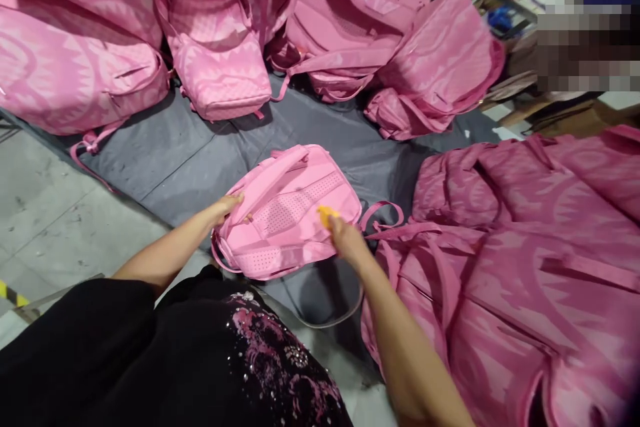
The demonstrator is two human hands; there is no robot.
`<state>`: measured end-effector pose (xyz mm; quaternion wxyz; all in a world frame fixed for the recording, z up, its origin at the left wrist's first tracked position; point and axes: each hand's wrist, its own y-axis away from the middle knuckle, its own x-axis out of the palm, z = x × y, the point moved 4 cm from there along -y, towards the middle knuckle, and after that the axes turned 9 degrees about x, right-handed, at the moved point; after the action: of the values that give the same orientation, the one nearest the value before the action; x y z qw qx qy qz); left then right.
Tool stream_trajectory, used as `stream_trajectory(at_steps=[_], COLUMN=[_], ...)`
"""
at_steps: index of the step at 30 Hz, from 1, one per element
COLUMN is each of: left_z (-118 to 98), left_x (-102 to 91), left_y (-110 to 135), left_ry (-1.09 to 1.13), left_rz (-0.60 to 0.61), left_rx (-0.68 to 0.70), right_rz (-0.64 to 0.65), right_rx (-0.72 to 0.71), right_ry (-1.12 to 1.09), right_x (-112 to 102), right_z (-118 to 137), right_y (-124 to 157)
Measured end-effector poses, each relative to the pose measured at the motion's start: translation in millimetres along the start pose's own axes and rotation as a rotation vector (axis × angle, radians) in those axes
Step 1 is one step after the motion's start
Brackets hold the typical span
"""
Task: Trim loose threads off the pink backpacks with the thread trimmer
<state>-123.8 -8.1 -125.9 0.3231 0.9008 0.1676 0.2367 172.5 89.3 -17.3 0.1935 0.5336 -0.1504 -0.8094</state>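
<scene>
A pink backpack (287, 210) hangs in front of me with its mesh back panel facing up. My left hand (226, 208) grips its left edge near the shoulder strap, fingers closed on the fabric. My right hand (344, 235) is closed around a small yellow object (326, 214), pressed against the backpack's right side. I cannot make out what the yellow object is. Pink straps (383, 217) trail from the backpack to the right.
Several pink backpacks are piled along the back (220, 47) and at the right (525, 247). A grey cloth (175, 153) covers the floor under them. Bare concrete floor (45, 213) lies at the left, with a yellow-black strip (10, 293). A round grey rim (325, 317) shows below the backpack.
</scene>
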Motion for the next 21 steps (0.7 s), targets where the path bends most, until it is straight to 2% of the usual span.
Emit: stream_trajectory(at_steps=[1,4,5,8,9,10,12,15,16,19,20,21], left_z=[1.9,7.6,8.8,10.3,10.3,10.2,9.1,6.1,5.4,4.7,5.1,5.3], left_x=[0.4,-0.3,-0.6,-0.5,-0.3,0.0,0.0,-1.8,-2.4,-0.2,1.2,2.6], left_y=[-2.7,-9.2,-10.6,-12.1,-12.1,-12.0,-12.1,-12.4,-12.0,-7.7,-5.4,-3.0], left_ry=[-0.015,-0.063,-0.079,-0.124,-0.136,-0.145,-0.154,-0.166,-0.174,-0.161,-0.162,-0.182], left_rz=[-0.005,-0.015,-0.014,0.007,0.018,0.030,0.050,0.074,0.090,0.193,0.222,0.237], left_rx=[-0.017,-0.068,-0.076,-0.082,-0.083,-0.086,-0.094,-0.115,-0.127,-0.122,-0.097,-0.045], right_rz=[0.003,0.159,0.171,0.013,0.023,0.087,0.217,0.116,0.136,0.379,0.379,0.312], right_rx=[0.009,-0.059,-0.074,-0.039,-0.048,-0.075,-0.111,-0.036,-0.038,-0.121,-0.125,-0.109], right_ry=[0.014,0.043,0.051,0.055,0.059,0.069,0.094,0.111,0.110,0.118,0.128,0.136], right_x=[-1.6,-1.2,-2.2,-11.8,-12.3,-10.7,-7.2,-12.0,-10.6,1.2,1.5,-1.4], right_z=[3.1,19.3,25.9,43.0,47.6,51.5,54.8,52.3,53.1,59.3,60.0,59.1], right_y=[0.2,3.1,3.9,3.1,3.0,3.5,6.3,11.8,15.4,31.9,36.8,40.6])
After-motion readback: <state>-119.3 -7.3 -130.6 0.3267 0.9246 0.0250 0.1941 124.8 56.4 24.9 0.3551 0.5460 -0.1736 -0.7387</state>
